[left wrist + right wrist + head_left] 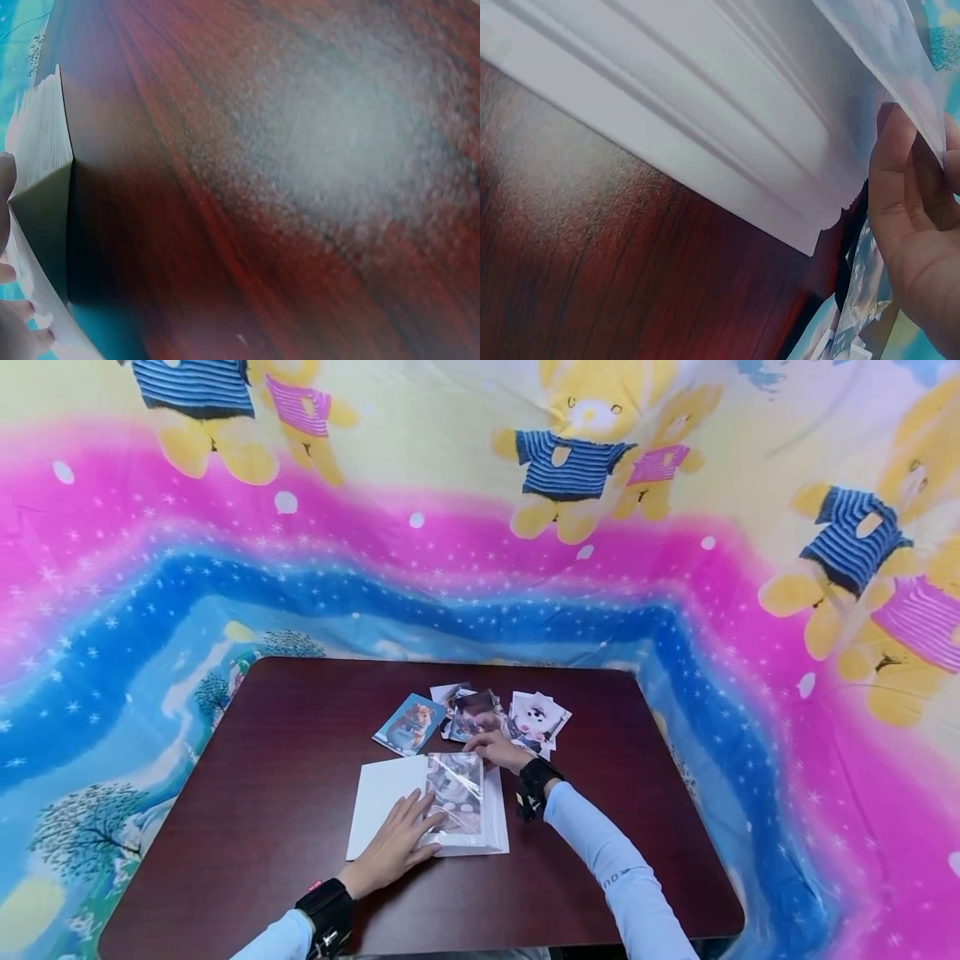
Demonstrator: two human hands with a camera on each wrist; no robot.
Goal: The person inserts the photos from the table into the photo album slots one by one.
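An open photo album [382,789] lies on the table, its left side plain white. On its right side a clear sleeve page [889,45] carries a photo [457,785] of a grey-and-white animal. My left hand [393,843] rests with spread, straight fingers across the album's middle, over the lower left of that photo. At the page's top right corner, my right hand [501,750] pinches the sleeve's edge between thumb and fingers. In the right wrist view the page stands lifted away from the stacked pages [705,97] below. Only fingertips [22,309] show in the left wrist view.
Behind the album lie a blue photo of an animal [411,725], an overlapping pile of darker photos [472,714] and another pile topped by a black-and-white animal [536,717]. The dark red table [285,793] is bordered by a patterned cloth [450,552].
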